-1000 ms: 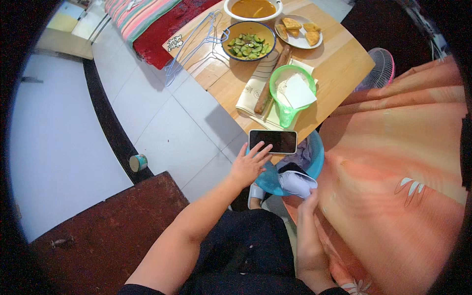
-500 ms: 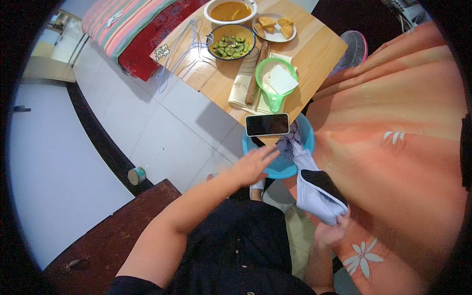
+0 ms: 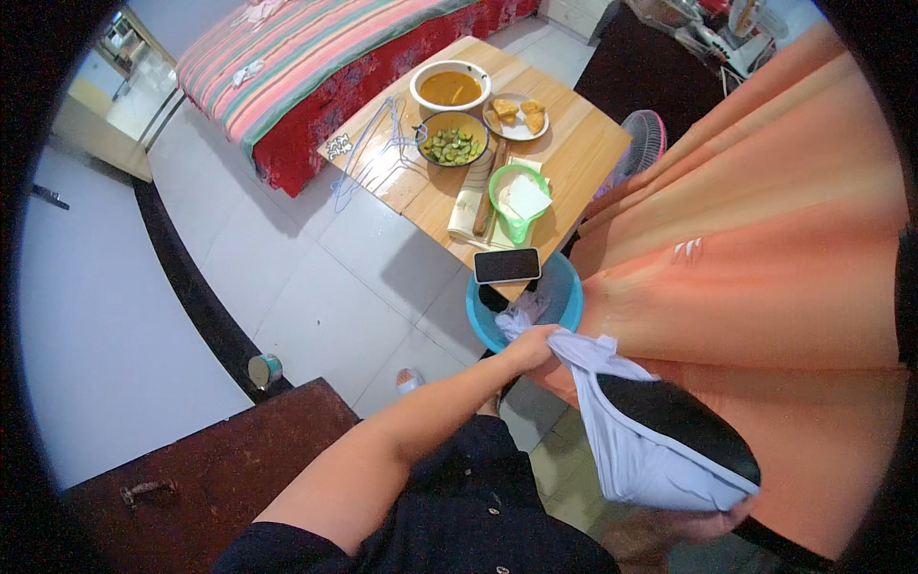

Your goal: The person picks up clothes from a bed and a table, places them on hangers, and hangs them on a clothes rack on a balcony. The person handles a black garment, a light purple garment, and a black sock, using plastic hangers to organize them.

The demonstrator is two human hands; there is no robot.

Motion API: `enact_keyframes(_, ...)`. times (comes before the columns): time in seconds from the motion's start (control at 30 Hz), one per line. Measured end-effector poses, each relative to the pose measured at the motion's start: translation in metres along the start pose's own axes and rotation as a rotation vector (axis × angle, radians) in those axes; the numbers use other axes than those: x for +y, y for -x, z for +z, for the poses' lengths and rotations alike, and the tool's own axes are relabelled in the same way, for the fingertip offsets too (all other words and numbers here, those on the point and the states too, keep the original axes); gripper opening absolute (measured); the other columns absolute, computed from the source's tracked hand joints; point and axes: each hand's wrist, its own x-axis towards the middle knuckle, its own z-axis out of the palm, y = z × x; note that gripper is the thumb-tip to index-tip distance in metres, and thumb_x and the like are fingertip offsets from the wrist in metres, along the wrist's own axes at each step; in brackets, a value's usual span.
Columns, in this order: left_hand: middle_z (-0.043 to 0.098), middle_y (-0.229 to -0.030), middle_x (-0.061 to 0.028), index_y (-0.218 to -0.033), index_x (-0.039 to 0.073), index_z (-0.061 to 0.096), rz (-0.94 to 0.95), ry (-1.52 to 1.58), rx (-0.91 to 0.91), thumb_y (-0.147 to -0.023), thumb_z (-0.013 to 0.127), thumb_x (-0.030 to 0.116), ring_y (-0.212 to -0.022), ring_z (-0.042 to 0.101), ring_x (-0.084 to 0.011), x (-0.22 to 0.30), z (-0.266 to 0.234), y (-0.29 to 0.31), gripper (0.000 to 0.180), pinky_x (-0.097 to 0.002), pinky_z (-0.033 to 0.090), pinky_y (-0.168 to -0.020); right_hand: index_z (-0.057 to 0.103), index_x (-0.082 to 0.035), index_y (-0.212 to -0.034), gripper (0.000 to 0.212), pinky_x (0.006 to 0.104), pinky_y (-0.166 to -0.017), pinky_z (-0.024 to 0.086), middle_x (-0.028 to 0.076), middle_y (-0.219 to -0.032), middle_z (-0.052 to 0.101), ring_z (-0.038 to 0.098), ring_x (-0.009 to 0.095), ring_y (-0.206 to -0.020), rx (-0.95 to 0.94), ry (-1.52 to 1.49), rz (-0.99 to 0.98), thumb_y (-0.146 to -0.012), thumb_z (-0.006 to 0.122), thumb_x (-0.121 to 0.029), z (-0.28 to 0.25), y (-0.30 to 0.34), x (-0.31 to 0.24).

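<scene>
A pale lavender garment [image 3: 626, 454] with a black panel is stretched out over the floor, close to the orange curtain. Its narrow end is gripped by my left hand [image 3: 533, 348], whose fingers are closed round the cloth beside a blue basin [image 3: 576, 308]. At the garment's wide lower end, my right hand [image 3: 712, 519] clasps the edge, its fingers partly hidden under the fabric. From my left hand the cloth trails on into the basin, where more crumpled cloth lies. I cannot tell what kind of garment it is.
Over the basin juts the corner of a wooden table [image 3: 583, 143] with a phone [image 3: 507, 266], a green strainer [image 3: 517, 228], bowls of food and wire hangers [image 3: 378, 158]. An orange curtain [image 3: 727, 316] hangs at right; a dark red cabinet [image 3: 229, 450] stands at left.
My left hand has moved from open above the basin to a grip on the garment. My right hand has drawn its end toward the lower right, stretching the cloth. The view has shifted.
</scene>
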Motion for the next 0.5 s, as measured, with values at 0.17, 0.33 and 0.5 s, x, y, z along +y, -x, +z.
enact_keyframes(0.17, 0.063, -0.087, -0.0108, -0.095, 0.003, 0.060, -0.099, 0.285, 0.279, -0.077, 0.059, 0.020, -0.082, 0.059, -0.0169, 0.014, -0.031, 0.018, 0.025, -0.0295, 0.046, -0.071, 0.051, 0.012, -0.109, 0.049, 0.0354, -0.095, 0.035, 0.020, -0.109, 0.055, 0.052, 0.027, -0.103, -0.463, 0.359, 0.583, -0.066, 0.049, -0.013, -0.110, -0.009, 0.044)
enact_keyframes(0.33, 0.059, -0.091, -0.0075, -0.119, 0.008, 0.050, 0.098, 0.472, 0.254, -0.072, 0.054, -0.006, -0.083, 0.055, -0.0162, 0.069, -0.013, 0.042, 0.049, -0.0258, 0.044, -0.075, 0.054, 0.002, -0.096, 0.021, 0.0227, -0.075, 0.038, 0.001, -0.084, 0.053, 0.048, 0.011, -0.082, -0.561, 0.793, 0.576, -0.077, 0.050, -0.003, -0.146, 0.029, 0.168)
enact_keyframes(0.5, 0.060, -0.088, -0.0046, -0.115, 0.005, 0.051, 0.138, 0.349, 0.170, -0.075, 0.053, -0.007, -0.084, 0.056, -0.0131, 0.113, 0.020, 0.063, 0.042, -0.0250, 0.045, -0.075, 0.043, -0.001, -0.111, 0.036, 0.0280, -0.079, 0.040, 0.006, -0.098, 0.051, 0.050, 0.018, -0.089, -0.733, 0.773, 0.659, -0.077, 0.053, -0.006, -0.131, 0.047, 0.237)
